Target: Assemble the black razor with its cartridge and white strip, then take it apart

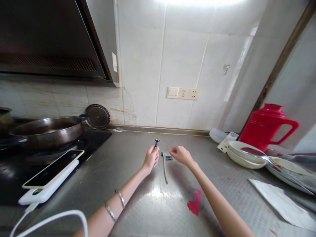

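Note:
My left hand is closed round a short dark tool that stands upright, its small forked head showing above the fingers. I cannot make out its kind. To its right, my right hand hovers low over the counter with fingers curled together; whether anything is in them is hidden. Between the hands lies a thin, slightly bent beige rod with a dark tip at its far end. Beside that tip, close to my right fingertips, are small dark-green strips on the metal counter.
A phone rests on a white power bank with a cable at left, near a pan on the stove. Torn red scraps lie in front. Stacked bowls, a red thermos and a white tissue are at right.

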A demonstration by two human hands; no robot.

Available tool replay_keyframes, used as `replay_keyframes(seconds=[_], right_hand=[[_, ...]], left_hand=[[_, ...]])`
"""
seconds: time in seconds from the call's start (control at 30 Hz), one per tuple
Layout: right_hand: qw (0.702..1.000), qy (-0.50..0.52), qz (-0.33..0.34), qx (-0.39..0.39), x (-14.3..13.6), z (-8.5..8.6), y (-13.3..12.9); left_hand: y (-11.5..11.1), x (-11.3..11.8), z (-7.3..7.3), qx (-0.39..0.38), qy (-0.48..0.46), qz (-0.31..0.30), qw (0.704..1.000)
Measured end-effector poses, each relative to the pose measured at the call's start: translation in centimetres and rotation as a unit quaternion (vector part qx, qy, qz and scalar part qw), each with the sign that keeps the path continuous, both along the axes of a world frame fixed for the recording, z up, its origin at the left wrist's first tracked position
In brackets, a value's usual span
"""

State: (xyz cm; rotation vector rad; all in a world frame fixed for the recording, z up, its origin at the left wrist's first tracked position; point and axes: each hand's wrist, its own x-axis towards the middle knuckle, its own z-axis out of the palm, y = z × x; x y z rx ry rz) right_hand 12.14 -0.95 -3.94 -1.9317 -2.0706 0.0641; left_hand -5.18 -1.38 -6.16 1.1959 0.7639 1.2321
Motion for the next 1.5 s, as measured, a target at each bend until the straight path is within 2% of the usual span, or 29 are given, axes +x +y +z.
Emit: replay_keyframes(seconds=[0.07, 0.17, 0.33, 0.57, 0.8, 1.17, 1.33, 1.5], right_hand=[[0.998, 0.02, 0.062, 0.001, 1.4, 0.0, 1.6], [0.989, 0.037, 0.145, -0.007, 2.4, -1.0, 3.5], [0.976, 0.068, 0.206, -0.022, 2.6, -2.9, 4.8], [0.976, 0.063, 0.207, -0.034, 2.6, -3.4, 4.2], [0.979, 0.059, 0.193, -0.038, 2.7, -3.5, 3.9], [0.976, 0.058, 0.212, 0.002, 2.7, -4.0, 3.7], [0.973, 0.105, 0.205, 0.036, 2.9, -4.1, 3.9], [0.956, 0.234, 0.172, 0.048, 2.7, -3.4, 4.0]], left_hand=[[0.2, -0.1, -0.1, 0.007, 0.007, -0.005, 1.0], [0.4, -0.2, -0.2, 0.013, 0.012, -0.01, 1.0], [0.4, -0.3, -0.3, 0.008, 0.018, -0.006, 1.0], [0.7, -0.3, -0.9, 0.011, 0.017, -0.005, 1.0], [0.5, -0.2, -0.5, 0.003, 0.021, 0.001, 1.0], [0.5, -0.3, -0.6, 0.004, 0.02, 0.006, 1.0], [0.5, -0.3, -0.7, 0.011, 0.019, 0.007, 1.0], [0.4, -0.3, -0.6, 0.018, 0.036, 0.045, 0.998]])
